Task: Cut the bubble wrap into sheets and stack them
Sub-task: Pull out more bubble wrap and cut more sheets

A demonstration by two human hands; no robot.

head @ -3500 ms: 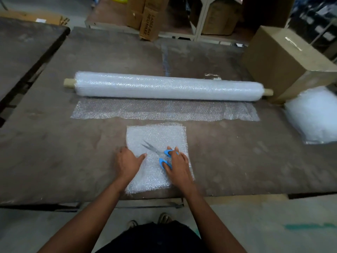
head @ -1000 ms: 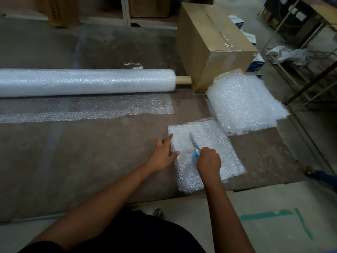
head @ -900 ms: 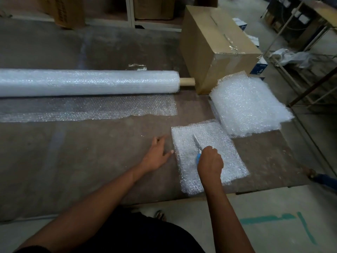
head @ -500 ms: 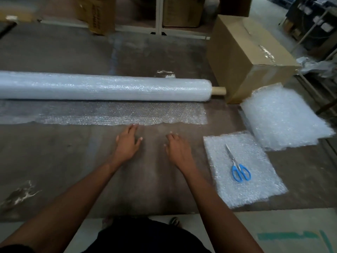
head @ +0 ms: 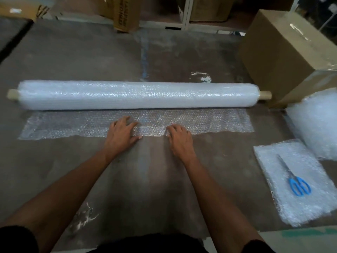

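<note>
Both hands on the unrolled flap of bubble wrap
The left hand lay flat with fingers spread on the flap; the right hand had fingers curled onto its near edge, grip unclear. The roll lay across the bench just behind. Near the right edge a cut sheet carried blue scissors; a stack sat behind it, beside a box
</note>
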